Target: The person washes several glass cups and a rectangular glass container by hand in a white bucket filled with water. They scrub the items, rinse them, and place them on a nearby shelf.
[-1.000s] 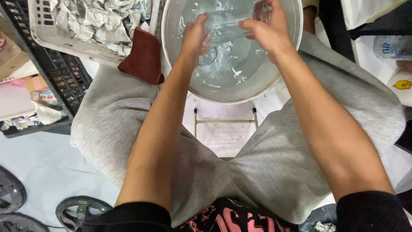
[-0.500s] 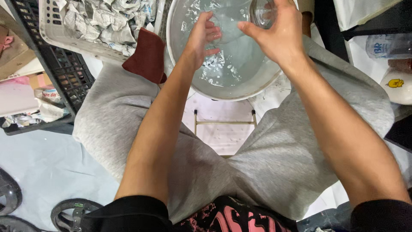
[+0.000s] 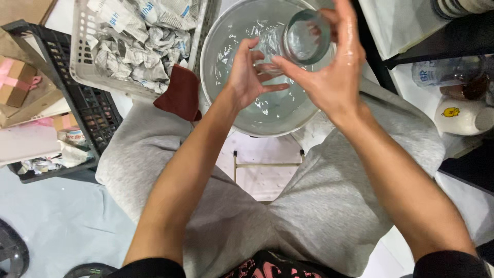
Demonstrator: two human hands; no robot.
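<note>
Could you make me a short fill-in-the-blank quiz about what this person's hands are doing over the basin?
1. The right hand holds a clear ____ above the basin.
2. The round basin is filled with ____.
3. The white basket beside the basin is full of crumpled ____.
4. A dark ____ cloth lies on the person's left knee.

Missing words: glass; water; newspaper; red

Your right hand (image 3: 334, 77) grips a clear glass (image 3: 304, 38) above the water-filled basin (image 3: 216, 62); your left hand (image 3: 249, 72) touches its base beside the newspaper-filled basket (image 3: 82, 56).
</note>
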